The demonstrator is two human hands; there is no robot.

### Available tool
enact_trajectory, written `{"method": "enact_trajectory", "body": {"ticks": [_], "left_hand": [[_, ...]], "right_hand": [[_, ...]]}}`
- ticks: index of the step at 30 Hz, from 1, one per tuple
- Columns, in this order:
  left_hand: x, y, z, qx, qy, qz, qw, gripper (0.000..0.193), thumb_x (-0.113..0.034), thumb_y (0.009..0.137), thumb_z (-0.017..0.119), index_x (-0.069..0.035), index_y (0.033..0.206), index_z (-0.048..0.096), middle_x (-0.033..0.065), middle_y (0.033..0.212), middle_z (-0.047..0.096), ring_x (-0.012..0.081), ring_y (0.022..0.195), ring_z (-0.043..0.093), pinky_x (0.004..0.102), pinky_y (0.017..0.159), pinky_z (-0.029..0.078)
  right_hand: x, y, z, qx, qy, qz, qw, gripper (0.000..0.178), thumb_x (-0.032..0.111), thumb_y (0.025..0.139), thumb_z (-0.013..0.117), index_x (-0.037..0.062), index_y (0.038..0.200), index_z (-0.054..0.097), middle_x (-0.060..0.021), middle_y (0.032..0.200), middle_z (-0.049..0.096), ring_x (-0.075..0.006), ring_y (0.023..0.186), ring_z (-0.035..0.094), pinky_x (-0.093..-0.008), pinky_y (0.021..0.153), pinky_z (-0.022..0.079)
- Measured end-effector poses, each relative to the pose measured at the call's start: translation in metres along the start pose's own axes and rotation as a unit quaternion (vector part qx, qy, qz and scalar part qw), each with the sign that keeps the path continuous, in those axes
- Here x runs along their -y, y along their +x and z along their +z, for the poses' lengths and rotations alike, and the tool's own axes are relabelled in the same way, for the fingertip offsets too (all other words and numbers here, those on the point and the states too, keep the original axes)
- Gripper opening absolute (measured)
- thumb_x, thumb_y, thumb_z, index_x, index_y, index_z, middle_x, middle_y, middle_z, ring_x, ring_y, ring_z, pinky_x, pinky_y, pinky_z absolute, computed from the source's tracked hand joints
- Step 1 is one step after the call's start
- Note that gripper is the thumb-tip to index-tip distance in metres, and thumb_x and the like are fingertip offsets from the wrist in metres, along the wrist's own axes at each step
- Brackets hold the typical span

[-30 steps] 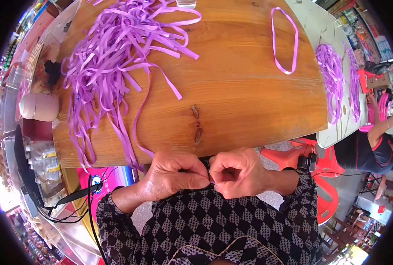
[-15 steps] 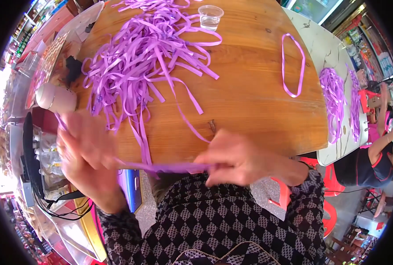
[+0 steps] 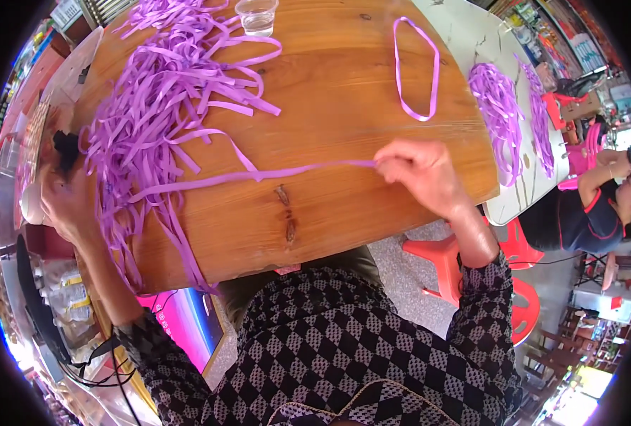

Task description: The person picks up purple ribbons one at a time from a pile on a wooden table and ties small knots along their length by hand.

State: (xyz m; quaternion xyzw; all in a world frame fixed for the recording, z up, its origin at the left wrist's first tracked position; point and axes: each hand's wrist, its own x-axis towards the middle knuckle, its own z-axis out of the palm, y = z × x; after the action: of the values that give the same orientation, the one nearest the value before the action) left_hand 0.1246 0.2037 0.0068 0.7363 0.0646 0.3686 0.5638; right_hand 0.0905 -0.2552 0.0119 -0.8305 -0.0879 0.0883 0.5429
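Observation:
A long purple ribbon (image 3: 223, 179) stretches across the wooden table. Its right end is pinched between the fingertips of my right hand (image 3: 429, 177), over the table's right half. The other end runs into a big tangled pile of purple ribbons (image 3: 152, 92) on the left. Beyond that pile's near-left edge, my left hand (image 3: 68, 206) is beside a pale rounded container (image 3: 33, 204) and a black, soft-looking piece (image 3: 66, 150). Its fingers are blurred and partly hidden, so what they touch does not show. A single closed loop of purple ribbon (image 3: 436, 71) lies at the far right of the table.
A clear plastic cup (image 3: 257, 20) with liquid stands at the far side of the wooden table (image 3: 337, 227). To the right, purple ribbon bundles (image 3: 496, 106) hang over a white marbled table (image 3: 503, 206). Red stools (image 3: 436, 263) and another person (image 3: 592, 206) are farther right.
My hands have moved apart: the right up over the table with the ribbon's end, the left out to the container. The ribbon no longer spans between them. The whole view has shifted.

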Motion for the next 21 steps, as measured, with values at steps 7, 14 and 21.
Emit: {"method": "enact_trajectory", "body": {"ticks": [7,14,21], "left_hand": [[-0.116,-0.148,0.12,0.51,-0.082,0.007,0.856,0.047,-0.014,0.073,0.07,0.0,0.114,0.051,0.011,0.106,0.057,0.021,0.093,0.054,0.0326,0.077,0.044],[-0.101,-0.133,0.105,0.498,-0.169,-0.371,0.765,0.012,-0.008,0.082,0.061,0.003,0.087,0.06,0.0026,0.059,0.055,0.0027,0.047,0.042,0.0162,0.042,0.029],[-0.103,-0.145,0.121,0.406,-0.372,-0.401,0.732,0.02,-0.005,0.086,0.054,0.002,0.104,0.059,0.0084,0.087,0.065,0.0046,0.053,0.049,0.0179,0.044,0.035]], "right_hand": [[0.038,-0.017,0.048,0.053,-0.145,-0.297,0.942,0.012,0.001,0.072,0.066,0.0023,0.082,0.06,-0.0101,0.067,0.053,-0.0244,0.06,0.051,-0.0322,0.054,0.042],[0.01,-0.023,0.021,-0.025,-0.016,-0.091,0.995,0.01,0.004,0.076,0.066,-0.0027,0.083,0.062,-0.0027,0.071,0.059,-0.009,0.065,0.054,-0.0229,0.058,0.043],[0.003,-0.03,0.071,-0.02,-0.259,-0.316,0.913,0.015,0.0,0.066,0.064,0.0015,0.081,0.061,-0.0053,0.063,0.051,-0.0191,0.052,0.049,-0.0295,0.049,0.04]]}}
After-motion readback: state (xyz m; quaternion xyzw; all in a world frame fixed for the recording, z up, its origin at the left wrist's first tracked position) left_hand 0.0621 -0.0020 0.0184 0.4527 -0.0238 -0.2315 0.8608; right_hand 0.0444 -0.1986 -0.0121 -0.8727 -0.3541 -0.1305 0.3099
